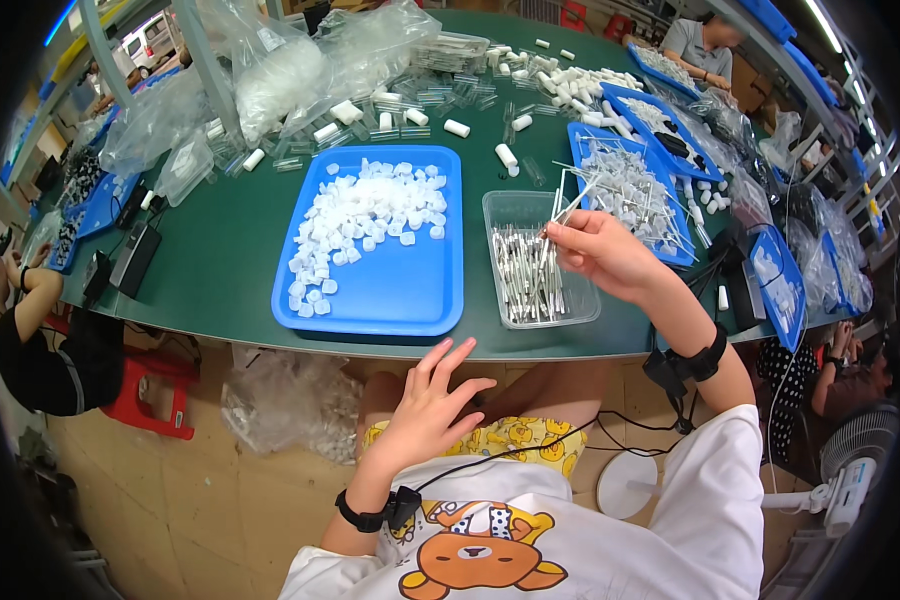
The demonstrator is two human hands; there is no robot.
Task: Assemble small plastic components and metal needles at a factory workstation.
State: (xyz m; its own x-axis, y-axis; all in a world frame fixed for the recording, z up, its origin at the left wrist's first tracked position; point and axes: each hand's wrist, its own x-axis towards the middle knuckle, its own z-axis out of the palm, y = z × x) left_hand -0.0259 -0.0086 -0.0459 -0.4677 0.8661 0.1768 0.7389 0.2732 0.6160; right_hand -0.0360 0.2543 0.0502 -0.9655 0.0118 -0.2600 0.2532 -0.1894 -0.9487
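Observation:
Over the right rim of a clear plastic tub point(586, 309), my right hand point(610, 255) is closed in a pinch on a few thin, pale rods point(571, 205) that stick up past the fingertips. Many slim metallic rods point(530, 275) lie in the tub, roughly lengthwise. My left hand point(428, 412) hangs at the table's near edge, fingers spread and holding nothing. Just beyond it, a blue tray point(410, 290) carries a heap of small, translucent white caps point(375, 205), mostly toward its far side.
Blue trays of white stick-like parts point(625, 190) and other small pieces stand at right. White cylinders point(457, 128), clear tubes and plastic bags point(280, 80) cover the table's far side. Cables hang from my wristbands. A red stool point(150, 395) is at left; other people sit around the table.

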